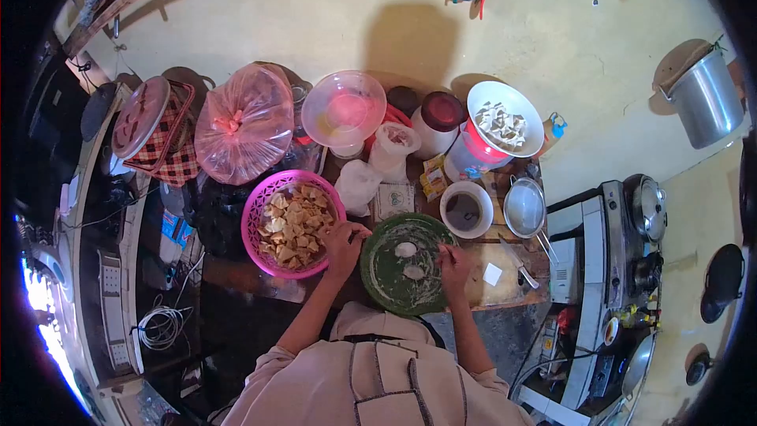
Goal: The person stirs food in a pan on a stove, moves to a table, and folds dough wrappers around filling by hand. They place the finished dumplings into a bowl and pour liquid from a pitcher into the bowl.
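A green round tray (pixel 386 296), smeared with white paste, lies in front of my body with two whitish lumps (pixel 405 249) on it. My left hand (pixel 344 246) is between the tray and a pink basket (pixel 251 229) of light brown pieces (pixel 296 229); its fingers are pressed together near the basket's right rim, and anything in them is too small to name. At the tray's right edge my right hand (pixel 453 263) has its fingers closed, their contents hidden. A small white square (pixel 492 274) lies on the board to the right.
A bowl of dark liquid (pixel 464 210), a strainer (pixel 524 207) and a knife (pixel 518 263) are right of the tray. Behind stand a white bowl of pale pieces (pixel 477 99), a clear bowl (pixel 344 106) and a pink plastic bag (pixel 244 122). A stove (pixel 615 213) is far right.
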